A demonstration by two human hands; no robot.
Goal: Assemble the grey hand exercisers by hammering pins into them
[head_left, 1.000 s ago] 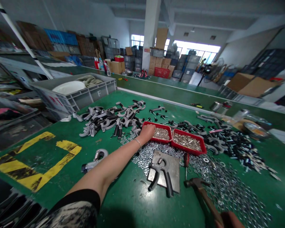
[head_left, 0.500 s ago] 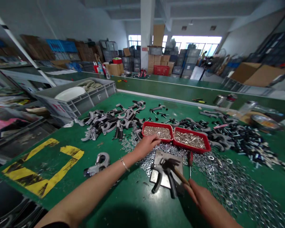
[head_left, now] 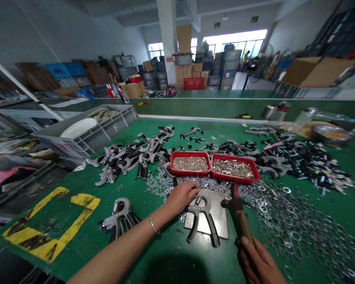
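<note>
A grey and black hand gripper with a coil spring lies on a flat metal plate, its two handles pointing toward me. My left hand is beside its top left, fingers pinched together; whatever they hold, if anything, is hidden. On the other side, my right hand is closed around the wooden handle of a hammer. The hammer's head is up, just right of the plate. Behind it shows a red-handled screwdriver, partly covered.
Two red trays of small metal parts, the left tray and the right tray, stand beyond the plate. Loose washers spread to the right. Another hand gripper lies left of my forearm. Grey handle parts are heaped behind.
My left hand has come back from the left red tray to beside the hand gripper's top. My right hand has swung the hammer off the plate to the right, with its head turned away from me.
</note>
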